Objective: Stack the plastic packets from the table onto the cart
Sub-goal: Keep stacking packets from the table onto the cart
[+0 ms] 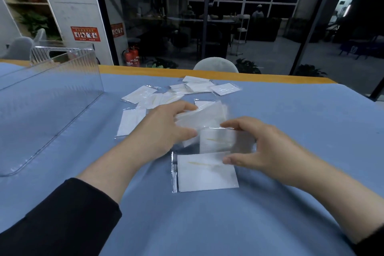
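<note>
Several clear plastic packets with white inserts lie scattered on the blue tablecloth (291, 122). My left hand (166, 127) grips a blurred bundle of packets (203, 116) between thumb and fingers, lifted a little above the cloth. My right hand (261, 147) pinches another packet (218, 140) at its right edge, just below that bundle. A flat packet (205, 172) rests on the cloth under my right thumb. Further loose packets (199, 86) are spread near the far edge, and one (131, 120) lies left of my left hand.
A clear plastic bin (52, 97) with ribbed walls stands on the table at the left. The table's wooden far edge (270, 77) runs across, with a grey chair back (216, 64) behind it. Glass walls and a fire extinguisher (132, 56) lie beyond.
</note>
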Motion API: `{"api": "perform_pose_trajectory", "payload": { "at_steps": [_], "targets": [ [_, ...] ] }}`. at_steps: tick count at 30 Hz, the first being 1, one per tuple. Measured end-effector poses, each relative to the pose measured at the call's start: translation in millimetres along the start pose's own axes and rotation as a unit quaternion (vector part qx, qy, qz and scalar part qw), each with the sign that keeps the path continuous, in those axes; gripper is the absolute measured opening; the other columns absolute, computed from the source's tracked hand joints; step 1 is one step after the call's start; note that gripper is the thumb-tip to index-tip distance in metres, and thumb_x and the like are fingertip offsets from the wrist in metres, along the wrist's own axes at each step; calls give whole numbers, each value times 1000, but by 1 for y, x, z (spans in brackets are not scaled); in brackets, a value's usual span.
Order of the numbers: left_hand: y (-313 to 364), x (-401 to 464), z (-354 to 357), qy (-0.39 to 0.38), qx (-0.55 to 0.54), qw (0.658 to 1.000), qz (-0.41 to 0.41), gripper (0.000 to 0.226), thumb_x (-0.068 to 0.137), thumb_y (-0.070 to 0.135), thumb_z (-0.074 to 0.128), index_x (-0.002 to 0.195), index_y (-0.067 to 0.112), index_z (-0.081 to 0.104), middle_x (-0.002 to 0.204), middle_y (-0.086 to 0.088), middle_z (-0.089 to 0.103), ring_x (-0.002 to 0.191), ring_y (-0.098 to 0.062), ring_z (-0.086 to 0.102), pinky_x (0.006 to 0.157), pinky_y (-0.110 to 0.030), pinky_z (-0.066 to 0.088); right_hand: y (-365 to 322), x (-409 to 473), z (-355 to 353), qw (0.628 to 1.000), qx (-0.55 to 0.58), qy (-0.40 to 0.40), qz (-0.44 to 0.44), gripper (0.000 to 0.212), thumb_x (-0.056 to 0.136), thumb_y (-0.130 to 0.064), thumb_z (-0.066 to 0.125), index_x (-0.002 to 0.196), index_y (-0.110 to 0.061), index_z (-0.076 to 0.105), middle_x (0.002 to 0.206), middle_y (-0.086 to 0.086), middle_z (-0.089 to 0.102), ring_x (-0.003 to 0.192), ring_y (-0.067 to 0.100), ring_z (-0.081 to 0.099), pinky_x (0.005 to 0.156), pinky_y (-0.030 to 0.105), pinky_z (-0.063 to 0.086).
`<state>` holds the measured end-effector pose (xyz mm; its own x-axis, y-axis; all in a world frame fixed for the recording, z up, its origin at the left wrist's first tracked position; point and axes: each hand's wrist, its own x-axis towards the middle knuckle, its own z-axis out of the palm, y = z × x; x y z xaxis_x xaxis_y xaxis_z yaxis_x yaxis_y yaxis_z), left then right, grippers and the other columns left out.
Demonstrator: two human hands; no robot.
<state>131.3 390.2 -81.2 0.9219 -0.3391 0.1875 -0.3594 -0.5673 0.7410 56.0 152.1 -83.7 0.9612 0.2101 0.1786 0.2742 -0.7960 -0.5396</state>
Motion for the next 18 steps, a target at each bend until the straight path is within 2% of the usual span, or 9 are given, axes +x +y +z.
{"api": "perform_pose_trajectory", "payload": {
  "at_steps": [4,7,10,12,14,16,18],
  "targets": [
    [0,-1,-3,-17,-3,1000,12,43,82,27,81,119,42,65,108,20,68,90,-4,62,86,-25,49,0,-1,2,998,-43,17,-42,49,83,-41,79,124,-52,53,117,-36,50,113,-14,46,89,2,33],
    [-1,-3,-6,-71,-26,997,21,43,84,26,78,120,46,64,112,18,70,99,-4,65,93,-28,50,3,-2,6,997,-33,51,-46,45,86,-34,77,122,-49,57,116,-29,46,110,-6,50,88,5,36],
    [0,-5,-3,-109,-42,993,28,41,90,21,69,121,47,64,115,21,69,105,-2,64,95,-26,48,4,-3,14,993,-28,112,-14,63,80,-36,81,131,-51,45,118,-29,34,111,-4,45,84,6,37],
    [4,-7,0,-113,-74,990,30,26,100,27,60,118,45,67,112,26,68,105,9,61,93,-14,44,6,-4,19,994,-6,111,18,85,77,-39,83,141,-56,30,127,-30,28,115,-9,38,84,4,35],
    [13,-11,2,-115,-91,988,39,21,103,46,47,112,46,66,111,36,64,102,22,55,83,1,37,7,-5,22,994,22,91,48,97,76,-41,84,147,-57,19,133,-31,29,109,-20,37,86,8,33],
    [15,-13,5,-119,-47,990,55,27,88,66,54,109,50,62,111,39,61,103,22,53,81,2,36,8,-5,23,995,21,84,51,97,78,-41,82,148,-57,17,133,-31,33,107,-29,35,90,13,34],
    [16,-15,8,-119,23,991,53,39,77,65,73,112,55,59,110,34,62,102,17,54,85,-6,40,6,-5,23,995,15,87,38,94,81,-41,80,149,-57,18,131,-31,35,104,-27,37,91,17,35]
  ]
}}
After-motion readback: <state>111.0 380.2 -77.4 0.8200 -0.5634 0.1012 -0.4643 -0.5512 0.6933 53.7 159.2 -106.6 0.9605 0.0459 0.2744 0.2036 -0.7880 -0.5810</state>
